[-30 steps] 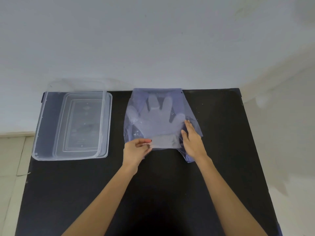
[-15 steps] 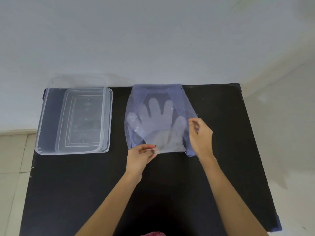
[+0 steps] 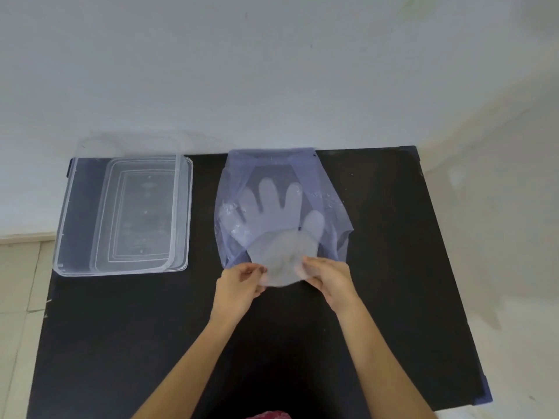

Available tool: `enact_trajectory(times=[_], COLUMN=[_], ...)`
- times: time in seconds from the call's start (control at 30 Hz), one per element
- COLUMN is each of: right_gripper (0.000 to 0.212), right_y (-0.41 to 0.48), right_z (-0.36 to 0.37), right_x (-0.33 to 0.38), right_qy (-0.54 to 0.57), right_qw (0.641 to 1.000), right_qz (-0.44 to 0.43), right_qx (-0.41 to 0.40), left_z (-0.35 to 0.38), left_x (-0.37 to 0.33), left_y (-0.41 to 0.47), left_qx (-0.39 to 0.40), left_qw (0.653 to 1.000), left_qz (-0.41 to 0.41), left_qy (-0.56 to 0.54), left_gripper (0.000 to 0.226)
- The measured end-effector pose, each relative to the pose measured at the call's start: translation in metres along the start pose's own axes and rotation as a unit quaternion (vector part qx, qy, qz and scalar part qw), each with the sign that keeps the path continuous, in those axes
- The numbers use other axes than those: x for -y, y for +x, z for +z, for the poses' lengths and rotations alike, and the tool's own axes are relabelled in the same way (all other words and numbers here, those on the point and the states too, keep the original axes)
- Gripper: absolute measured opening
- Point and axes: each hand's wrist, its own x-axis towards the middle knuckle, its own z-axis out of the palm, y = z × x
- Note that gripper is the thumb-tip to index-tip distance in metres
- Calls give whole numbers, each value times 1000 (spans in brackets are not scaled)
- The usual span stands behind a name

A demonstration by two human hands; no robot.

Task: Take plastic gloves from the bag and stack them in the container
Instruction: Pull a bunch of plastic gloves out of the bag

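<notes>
Both forearms run off the bottom edge. The left hand [image 3: 242,284] and right hand [image 3: 328,278] each pinch the cuff of a glove [image 3: 279,234]. Its fingers point away, still inside the bluish bag [image 3: 332,225] on the black worktop [image 3: 393,267]. Far left, the clear container [image 3: 124,216] lies lengthwise away.

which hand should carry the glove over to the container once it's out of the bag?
Left, probably. The left hand already pinches the glove cuff, and the container lies on its side; the right hand would cross over.
</notes>
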Motion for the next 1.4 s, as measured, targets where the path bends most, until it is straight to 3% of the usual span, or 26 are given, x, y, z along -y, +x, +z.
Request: enact_trajectory(times=[0.07,0.13,0.2,0.3,0.4,0.63,0.93,1.2,1.3,1.4], right_gripper=[15,10,7,11,12,20,18,13,18,22], right_y=[0,-3,-5,-11,-21,-55,-85,-107,-114,-120], right_z=[1,1,2,2,-1,-15,-31,-43,-41,-38], right_x=[-1,2,4,4,3,-1,-1,4,4,6], right_qy=[-15,-20,-25,-32,-40,14,38,67,81,78], right_qw=[1000,999,999,998,998,999,998,995,995,994], right_qz=[-3,-12,-23,-21,-26,-37,-41,-61,-47,-49], right_qx=[-19,-26,-28,-40,-43,-24,-2,41,43,50], left_z=[-7,-13,-15,-14,-13,-14,-12,1,21,36], left_x=[3,3,3,6,11,12,-5,11,23,18], left_y=[-2,2,17,39,52,58,44,-26,-59,-73], left_qx=[-84,-132,-97,-6,54,93,61,-78,-26,56], left_qw=[961,915,905,904,922,935,960,974,993,984], left_qz=[138,268,306,261,202,176,166,167,94,-19], left_qy=[224,271,280,339,325,295,218,131,61,-167], left_gripper=[21,26,42,65,68,68,51,30,36,46])
